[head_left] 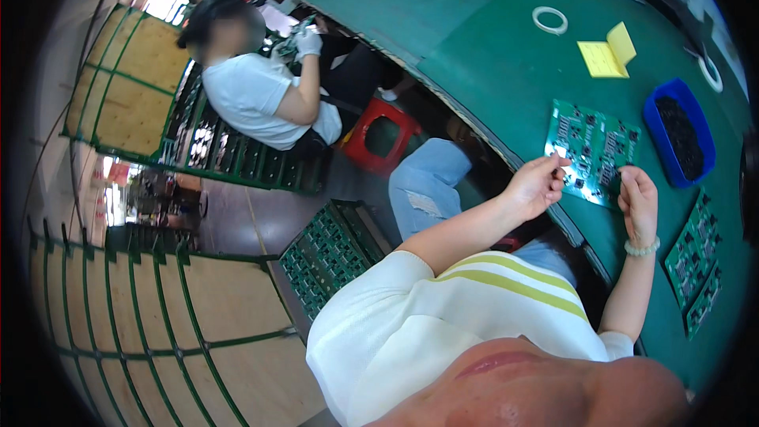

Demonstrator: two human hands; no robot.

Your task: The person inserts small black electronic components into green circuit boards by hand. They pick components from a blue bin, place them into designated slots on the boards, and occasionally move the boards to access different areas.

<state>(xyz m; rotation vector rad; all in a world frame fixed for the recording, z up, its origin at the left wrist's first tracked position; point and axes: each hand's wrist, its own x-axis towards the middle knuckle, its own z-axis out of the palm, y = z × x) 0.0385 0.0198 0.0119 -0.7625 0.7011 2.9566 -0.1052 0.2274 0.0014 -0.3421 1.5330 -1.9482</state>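
A green circuit board with several dark and pale components lies on the green bench mat in front of me. My left hand is closed, its thumb and forefinger pinched together over the board's lower left edge. Over the lower right edge, my right hand is also closed in a pinch, with a beaded bracelet at its wrist. Whatever sits between the fingertips of either hand is too small to make out. Just right of the board stands a blue bin holding many small black parts.
More circuit boards lie at the right. Beyond are a yellow folded note and a white tape ring. A gloved co-worker sits at the left holding a board, near a red stool. A rack of boards stands beside me.
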